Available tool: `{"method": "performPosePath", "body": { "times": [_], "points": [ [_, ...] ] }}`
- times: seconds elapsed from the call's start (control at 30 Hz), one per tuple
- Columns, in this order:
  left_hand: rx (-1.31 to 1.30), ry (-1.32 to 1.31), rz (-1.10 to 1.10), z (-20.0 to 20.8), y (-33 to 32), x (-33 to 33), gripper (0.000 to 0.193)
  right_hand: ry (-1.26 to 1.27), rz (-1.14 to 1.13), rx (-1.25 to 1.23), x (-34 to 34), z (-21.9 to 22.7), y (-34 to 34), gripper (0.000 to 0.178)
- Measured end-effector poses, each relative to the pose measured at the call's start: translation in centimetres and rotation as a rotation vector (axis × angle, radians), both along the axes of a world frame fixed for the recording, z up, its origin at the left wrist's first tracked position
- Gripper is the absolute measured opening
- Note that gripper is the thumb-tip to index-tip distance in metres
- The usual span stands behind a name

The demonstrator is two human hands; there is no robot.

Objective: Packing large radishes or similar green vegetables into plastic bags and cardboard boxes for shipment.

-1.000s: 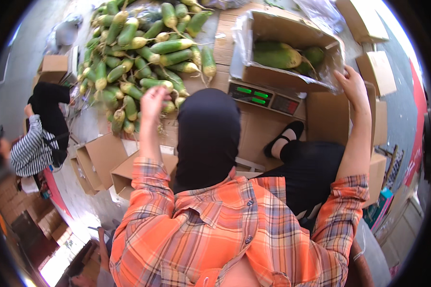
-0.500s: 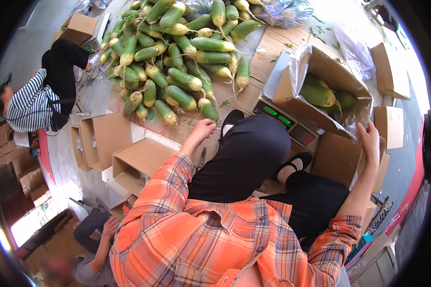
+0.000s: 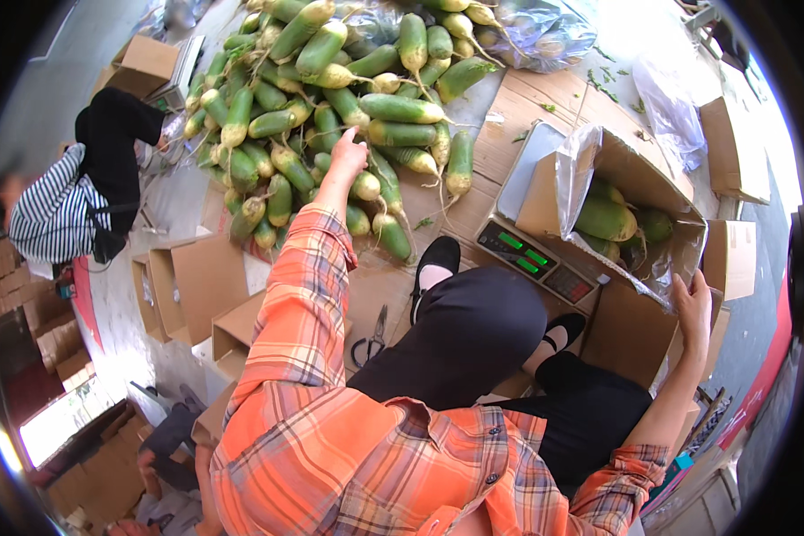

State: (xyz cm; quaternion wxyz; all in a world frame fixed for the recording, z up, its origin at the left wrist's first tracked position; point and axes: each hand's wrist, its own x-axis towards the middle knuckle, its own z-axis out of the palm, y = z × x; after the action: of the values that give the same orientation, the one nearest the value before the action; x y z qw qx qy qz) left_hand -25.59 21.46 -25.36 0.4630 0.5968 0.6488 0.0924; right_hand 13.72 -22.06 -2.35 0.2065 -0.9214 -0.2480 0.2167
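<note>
My left hand [image 3: 348, 156] is stretched out over a large heap of green radishes [image 3: 402, 109], index finger extended, with nothing visible in it. The radishes have pale root ends and lie piled on cardboard. At the right, a cardboard box [image 3: 538, 198] stands tilted on a digital scale [image 3: 520, 167] with lit green displays. Inside the box lie several radishes [image 3: 606, 218] against a clear plastic liner [image 3: 577, 161]. My right hand [image 3: 692, 308] is at the box's near right corner, fingers closed on the liner's edge; the fingertips are partly hidden.
Scissors [image 3: 371, 339] lie on the floor cardboard by my left knee. Empty boxes [image 3: 207, 279] stand at left, and more boxes [image 3: 732, 152] at right. A plastic bag [image 3: 545, 36] lies beyond the heap. A person in a striped top [image 3: 54, 210] sits at far left, another person [image 3: 165, 464] at lower left.
My left hand has moved forward from the heap's near edge to above the radishes, and the scissors now show fully. My right hand has stayed at the box corner.
</note>
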Motion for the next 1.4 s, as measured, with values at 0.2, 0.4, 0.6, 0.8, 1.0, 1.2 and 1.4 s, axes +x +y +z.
{"method": "performPosePath", "body": {
  "times": [0.2, 0.4, 0.6, 0.8, 1.0, 1.2, 1.4],
  "points": [
    [-0.104, 0.348, -0.262, -0.4, 0.6, 4.6, 0.051, -0.064, -0.075, -0.136, -0.3, 1.0, -0.6, 0.028],
    [0.357, 0.495, -0.524, -2.2, 0.0, -1.3, 0.020, -0.045, -0.061, -0.157, -0.9, 1.4, 1.7, 0.035],
    [0.207, -0.004, -0.682, 2.0, -3.3, -2.7, 0.027, -0.060, -0.040, -0.092, -0.2, 0.8, 0.2, 0.040],
    [0.141, -0.395, -0.384, 15.5, -9.1, -0.8, 0.026, -0.034, -0.010, -0.045, 0.2, -0.2, -1.0, 0.041],
    [0.362, -0.794, -0.471, 29.5, -13.6, 1.9, 0.028, -0.038, 0.014, -0.001, 0.3, -1.1, -1.4, 0.045],
    [0.223, -0.754, -0.751, 34.9, -19.2, 14.7, 0.024, 0.038, -0.009, -0.009, 0.1, -0.8, -1.5, 0.043],
    [-0.169, -0.427, -1.289, 28.1, -24.8, 27.4, 0.028, 0.015, -0.026, -0.012, -0.2, -1.4, -1.4, 0.042]
  ]
}}
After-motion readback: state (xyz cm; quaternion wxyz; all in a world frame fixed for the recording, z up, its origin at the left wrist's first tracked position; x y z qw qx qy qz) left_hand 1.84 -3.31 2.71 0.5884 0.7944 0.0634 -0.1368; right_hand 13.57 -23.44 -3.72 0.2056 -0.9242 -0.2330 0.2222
